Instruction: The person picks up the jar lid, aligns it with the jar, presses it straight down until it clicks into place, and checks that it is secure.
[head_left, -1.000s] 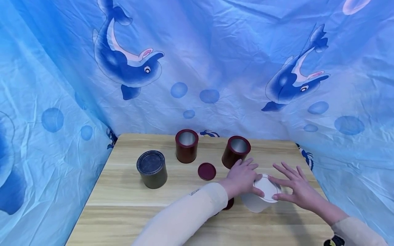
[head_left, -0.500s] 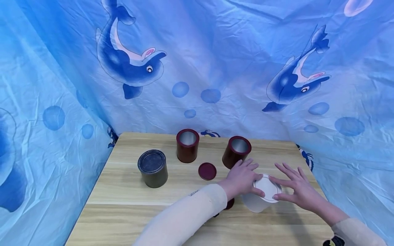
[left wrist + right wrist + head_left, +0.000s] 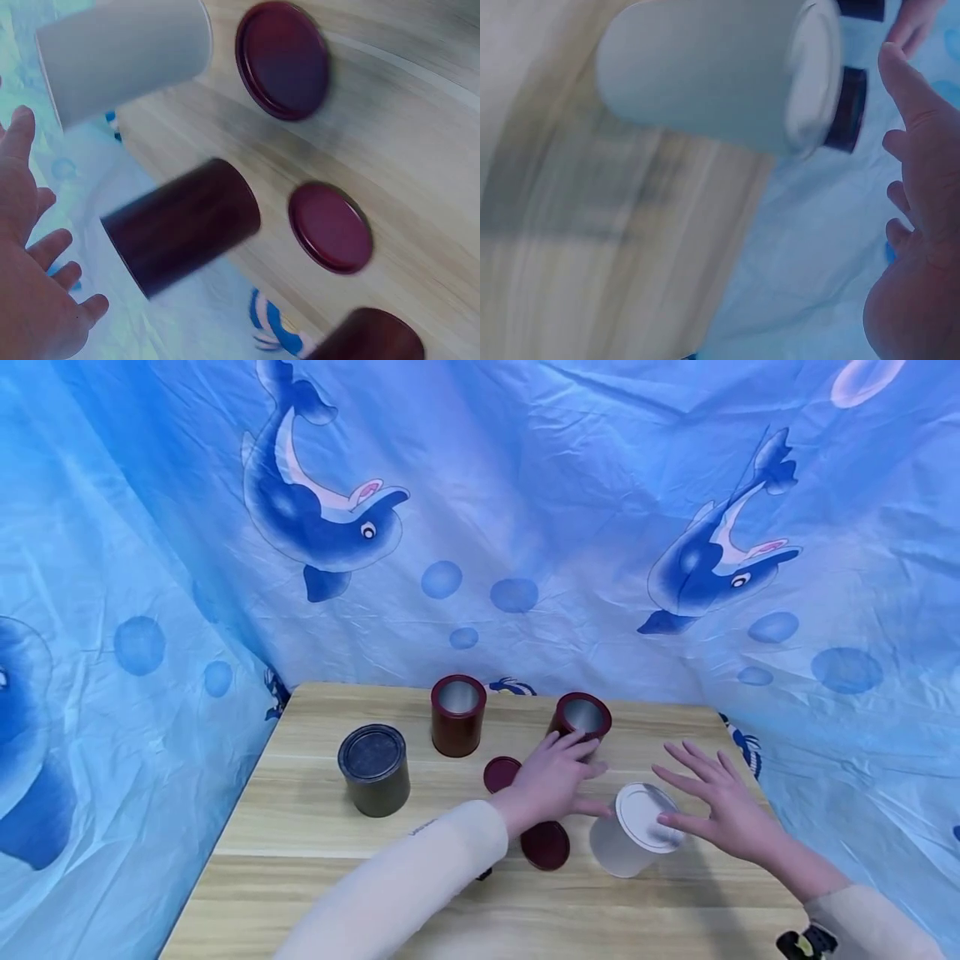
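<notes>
A white canister (image 3: 617, 847) stands upright at the right of the table, its round white lid (image 3: 643, 814) seated on top. My right hand (image 3: 723, 810) is just right of it with fingers spread, the thumb overlapping the lid in the head view. To the canister's left, my left hand (image 3: 551, 781) hovers with fingers extended and holds nothing. A dark red lid (image 3: 546, 847) lies below that hand, and a second dark red lid (image 3: 331, 227) is partly hidden behind it in the head view. An uncovered dark red can (image 3: 585, 714) is just beyond the left fingertips.
Another uncovered dark red can (image 3: 457, 718) stands at the back of the wooden table (image 3: 300, 843). A black can (image 3: 374, 772) with its lid on is at the left. Blue dolphin-printed sheeting (image 3: 525, 510) encloses the table's back and sides.
Both hands have come away from the white lid. The left hand has moved left, uncovering the nearer red lid and partly covering the other; the right hand has shifted slightly.
</notes>
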